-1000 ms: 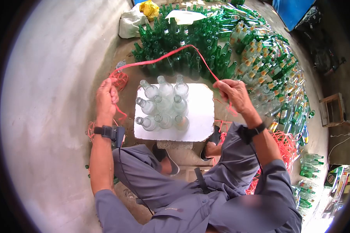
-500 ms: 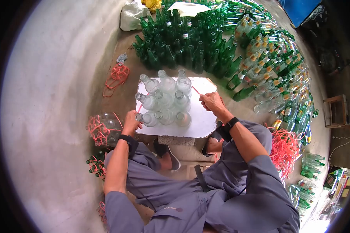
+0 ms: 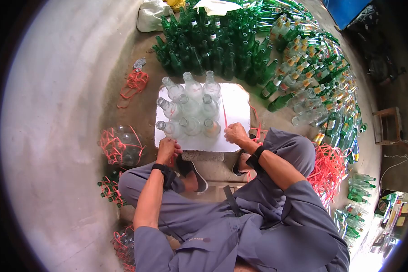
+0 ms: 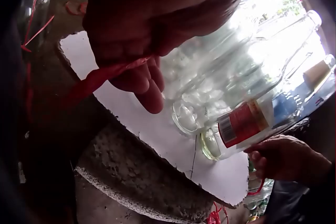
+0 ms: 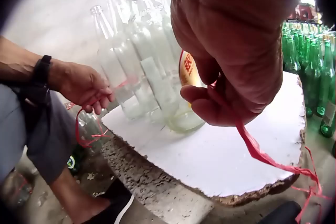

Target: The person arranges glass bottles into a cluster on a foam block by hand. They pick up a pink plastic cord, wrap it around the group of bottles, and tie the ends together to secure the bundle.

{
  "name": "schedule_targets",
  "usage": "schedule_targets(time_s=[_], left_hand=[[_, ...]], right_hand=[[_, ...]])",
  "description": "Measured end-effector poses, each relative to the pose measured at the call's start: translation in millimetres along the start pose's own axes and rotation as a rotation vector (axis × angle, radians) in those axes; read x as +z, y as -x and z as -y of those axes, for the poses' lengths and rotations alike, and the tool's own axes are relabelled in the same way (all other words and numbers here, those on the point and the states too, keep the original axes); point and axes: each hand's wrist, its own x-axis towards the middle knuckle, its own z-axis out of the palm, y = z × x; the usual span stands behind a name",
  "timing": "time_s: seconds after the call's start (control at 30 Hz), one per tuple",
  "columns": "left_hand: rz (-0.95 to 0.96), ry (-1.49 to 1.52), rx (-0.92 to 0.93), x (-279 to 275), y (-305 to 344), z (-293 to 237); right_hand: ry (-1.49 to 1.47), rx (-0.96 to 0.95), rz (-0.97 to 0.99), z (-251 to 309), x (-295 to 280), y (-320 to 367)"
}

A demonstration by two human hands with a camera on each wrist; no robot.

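Observation:
Several clear glass bottles [image 3: 186,109] stand upright in a tight group on a white board [image 3: 236,99]. A red plastic strip [image 3: 225,111] passes around the far side of the group, with its ends in the two hands. My left hand [image 3: 168,151] pinches one end at the board's near left corner; in the left wrist view that strip end [image 4: 100,77] hangs out from the fingers. My right hand [image 3: 237,134] grips the other end beside the nearest right bottle. Its tail [image 5: 254,150] trails over the board edge in the right wrist view. One bottle carries a red label [image 4: 244,124].
Rows of green bottles [image 3: 217,56] stand beyond the board, with labelled bottles curving along the right. Tangled red strip [image 3: 328,170] lies by the right knee. Strip-tied bottles [image 3: 122,145] sit at left, near a loose strip bundle [image 3: 135,84]. A rough block [image 4: 136,171] supports the board.
Both hands have come down and toward the body from high beyond the bottles. The strip, first arched in the air, now lies round the bottle group, its ends still held.

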Motion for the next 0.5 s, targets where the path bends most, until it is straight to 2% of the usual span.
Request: schedule_targets(time_s=[0.03,0.07,0.1,0.17,0.2,0.23,0.3,0.33,0.4,0.5], left_hand=[[0.006,0.002,0.000,1,1,-1],[-0.005,-0.026,0.016,2,3,-3],[-0.017,-0.055,0.031,2,4,-5],[-0.057,-0.085,0.041,7,6,-5],[-0.100,-0.118,0.054,8,6,-5],[-0.099,-0.116,0.052,8,6,-4],[-0.079,-0.085,0.147,9,-2,6],[-0.078,-0.083,0.145,9,-7,12],[-0.114,-0.041,0.147,11,-12,21],[-0.103,-0.044,0.116,12,-5,16]], right_hand=[[-0.069,-0.050,0.132,-10,-1,2],[0.416,-0.069,0.001,-11,12,6],[0.419,-0.067,-0.002,-31,8,-1],[0.624,-0.403,0.145,-52,9,-8],[0.959,-0.458,0.256,-53,11,-6],[0.962,-0.455,0.257,-54,15,-4],[0.970,-0.291,0.182,-46,29,6],[0.972,-0.288,0.183,-38,37,14],[0.089,0.206,-0.065,-16,56,36],[0.104,0.251,-0.056,-19,68,40]])
